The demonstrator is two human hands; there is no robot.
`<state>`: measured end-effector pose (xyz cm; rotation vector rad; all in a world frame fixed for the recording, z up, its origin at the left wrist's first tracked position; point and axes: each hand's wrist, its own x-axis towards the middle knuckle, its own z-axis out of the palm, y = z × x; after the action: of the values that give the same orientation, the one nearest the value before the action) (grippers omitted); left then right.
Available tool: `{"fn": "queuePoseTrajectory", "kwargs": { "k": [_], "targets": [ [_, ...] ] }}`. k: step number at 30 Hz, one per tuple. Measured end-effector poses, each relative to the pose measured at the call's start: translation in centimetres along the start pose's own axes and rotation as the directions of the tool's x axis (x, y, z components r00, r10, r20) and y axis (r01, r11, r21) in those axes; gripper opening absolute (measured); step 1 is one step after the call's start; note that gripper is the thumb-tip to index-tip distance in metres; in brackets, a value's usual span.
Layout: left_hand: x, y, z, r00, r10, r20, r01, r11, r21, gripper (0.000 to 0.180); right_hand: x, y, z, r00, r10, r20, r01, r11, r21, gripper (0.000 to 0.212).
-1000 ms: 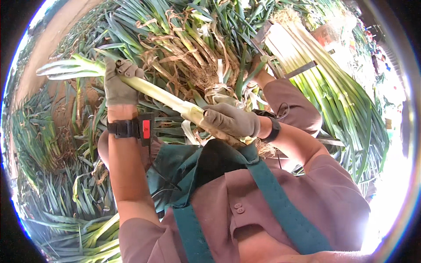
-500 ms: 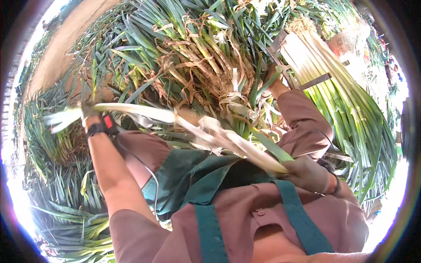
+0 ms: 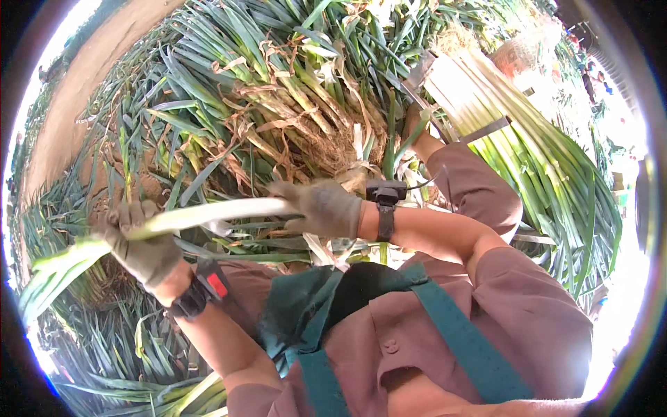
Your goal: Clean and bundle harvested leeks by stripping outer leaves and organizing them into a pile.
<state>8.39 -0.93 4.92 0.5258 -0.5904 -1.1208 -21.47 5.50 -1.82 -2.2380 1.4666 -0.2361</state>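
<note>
A long green onion (image 3: pixel 229 212) lies across in front of me, its white end to the right and its green leaves to the left. My left hand (image 3: pixel 142 247), in a grey glove, has its fingers wrapped round the stalk where white turns to green. At the white end, my gloved right hand (image 3: pixel 323 208) takes the stalk between thumb and fingers; motion blurs the fingertips. Beyond both hands lies a heap of untrimmed green onions (image 3: pixel 306 115) with dirty roots and dry brown outer leaves.
At the right, clean white-stemmed green onions (image 3: pixel 514 139) lie bundled in a metal rack (image 3: pixel 486 130). Peeled skins (image 3: pixel 319 247) litter the ground near my legs. More green onions (image 3: pixel 76 257) lie at the left, with bare soil (image 3: pixel 83 97) at the far left.
My right hand has moved from near my right side, where it held stripped outer leaves, leftward to the white end. Those leaves are out of it. My left hand has come lower.
</note>
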Motion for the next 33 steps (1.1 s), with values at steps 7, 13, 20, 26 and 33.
{"fn": "queuePoseTrajectory", "kwargs": {
  "k": [7, 13, 20, 26, 33],
  "targets": [
    [0.7, 6.5, -6.3, 0.984, -0.029, 0.178, 0.038, 0.998, -0.046, 0.027, -5.1, 18.1, 7.8, 0.791, 0.428, 0.436, -0.242, 0.875, -0.419, 0.03],
    [0.5, 0.6, -5.3, 0.986, -0.062, 0.152, 0.03, 0.979, 0.201, 0.035, 6.1, 14.9, 5.9, 0.934, 0.34, 0.107, -0.346, 0.937, 0.043, 0.034],
    [1.0, -1.1, -2.6, 0.978, -0.16, 0.132, 0.119, 0.954, 0.273, 0.034, 23.1, 12.1, 14.1, 0.883, 0.447, 0.14, -0.462, 0.881, 0.099, 0.047],
    [0.9, -1.6, -2.6, 0.982, -0.158, 0.106, 0.119, 0.944, 0.307, 0.032, 24.7, 10.2, 10.1, 0.943, 0.187, 0.276, -0.316, 0.765, 0.561, 0.055],
    [0.3, -2.4, -2.4, 0.974, -0.199, 0.104, 0.152, 0.927, 0.344, 0.029, 10.1, 3.7, 1.4, 0.968, 0.145, 0.205, -0.246, 0.719, 0.65, 0.038]
  ]
}}
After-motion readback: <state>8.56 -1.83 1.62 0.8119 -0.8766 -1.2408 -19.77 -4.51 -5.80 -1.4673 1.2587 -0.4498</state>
